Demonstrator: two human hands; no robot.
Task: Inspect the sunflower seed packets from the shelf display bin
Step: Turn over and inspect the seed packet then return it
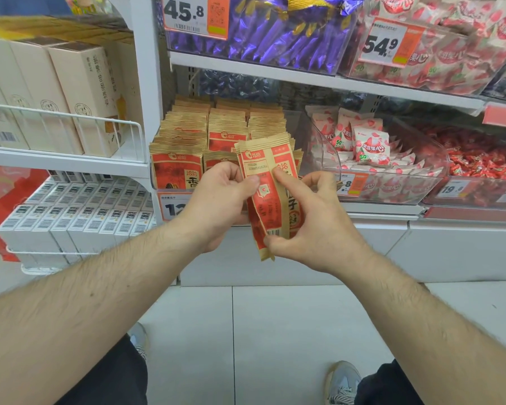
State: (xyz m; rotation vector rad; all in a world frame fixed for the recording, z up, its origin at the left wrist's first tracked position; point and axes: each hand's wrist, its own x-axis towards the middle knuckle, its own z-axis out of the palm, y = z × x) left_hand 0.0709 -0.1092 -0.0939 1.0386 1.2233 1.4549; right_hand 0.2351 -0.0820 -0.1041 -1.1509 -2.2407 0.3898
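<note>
Two packets [270, 197] stand upright between both hands.

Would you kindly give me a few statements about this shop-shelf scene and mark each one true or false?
1. Both hands hold seed packets in front of the bin. True.
2. The left hand hangs idle at the person's side. False: its thumb pinches the packets.
3. The right hand grips the packets near their lower end. True.
4. The display bin of seed packets is empty. False: rows of packets stand in it.
5. The purple-wrapped sweets sit below the seed bin. False: they are on the shelf above.
</note>
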